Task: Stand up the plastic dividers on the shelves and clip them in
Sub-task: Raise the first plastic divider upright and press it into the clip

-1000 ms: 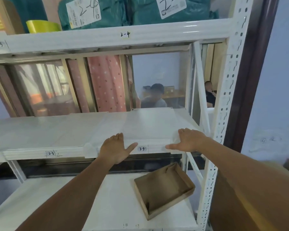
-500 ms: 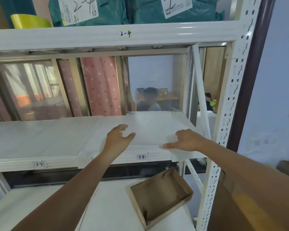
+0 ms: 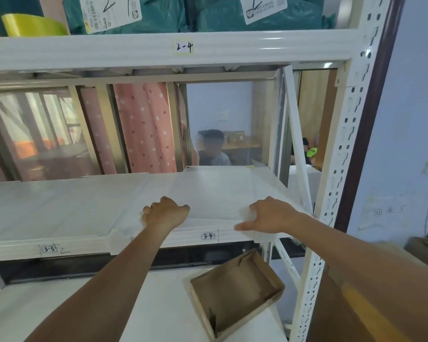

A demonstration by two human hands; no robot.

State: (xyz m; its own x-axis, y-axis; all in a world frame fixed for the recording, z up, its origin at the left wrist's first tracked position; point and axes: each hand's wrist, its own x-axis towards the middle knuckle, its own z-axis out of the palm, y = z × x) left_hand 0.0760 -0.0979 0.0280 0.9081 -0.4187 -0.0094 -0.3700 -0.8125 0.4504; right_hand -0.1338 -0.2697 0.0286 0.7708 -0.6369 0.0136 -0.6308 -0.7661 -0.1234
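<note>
A translucent white plastic divider (image 3: 215,191) lies flat on the middle shelf (image 3: 84,245), in the bay labelled 3-4. My left hand (image 3: 164,213) sits on its front left part with the fingers curled down onto the sheet. My right hand (image 3: 269,214) grips the front right edge, thumb stretched along the rim and fingers curled over the top. A second flat sheet (image 3: 47,206) covers the bay labelled 3-3 to the left.
An open brown cardboard tray (image 3: 235,292) lies on the lower shelf below my hands. The white perforated upright (image 3: 341,144) and a diagonal brace (image 3: 297,134) close the right side. Green parcels (image 3: 158,13) and a yellow tape roll (image 3: 32,25) sit on the top shelf.
My left hand has gone from flat and spread to curled on the sheet. My right hand's fingers have curled over the front edge. The view has shifted slightly.
</note>
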